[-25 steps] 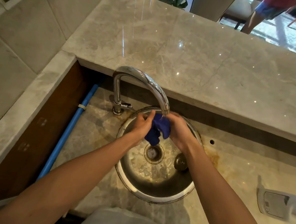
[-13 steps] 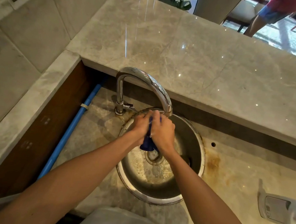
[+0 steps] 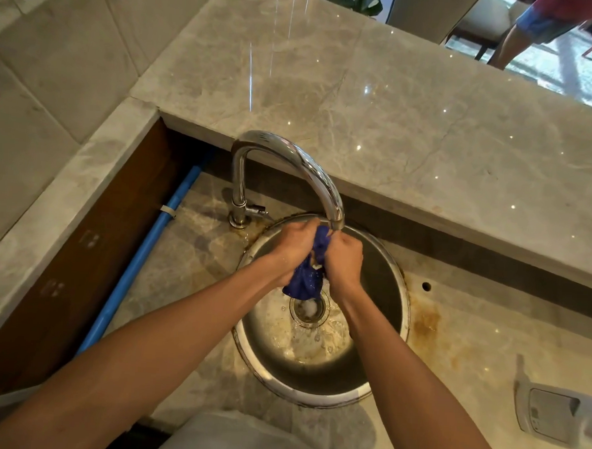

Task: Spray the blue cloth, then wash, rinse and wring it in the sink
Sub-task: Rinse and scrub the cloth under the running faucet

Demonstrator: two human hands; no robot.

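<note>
Polished grey marble counter [image 3: 413,120] fills the upper half of the frame, with a stained, rusty-looking lower ledge [image 3: 453,335] holding a round steel sink [image 3: 382,318] at center and a curved chrome tap [image 3: 291,159] arching over it. Both fists are clamped on the cloth [image 3: 305,279], a wet dark-blue bunched wad, right under the spout and above the drain [image 3: 309,309]: left hand [image 3: 291,248] on its left side, right hand [image 3: 344,261] on its right, knuckles nearly touching. Sudsy water pools in the bowl, a blue pipe [image 3: 141,261] runs down the left, and a pale plastic bottle [image 3: 559,416] lies at lower right.
</note>
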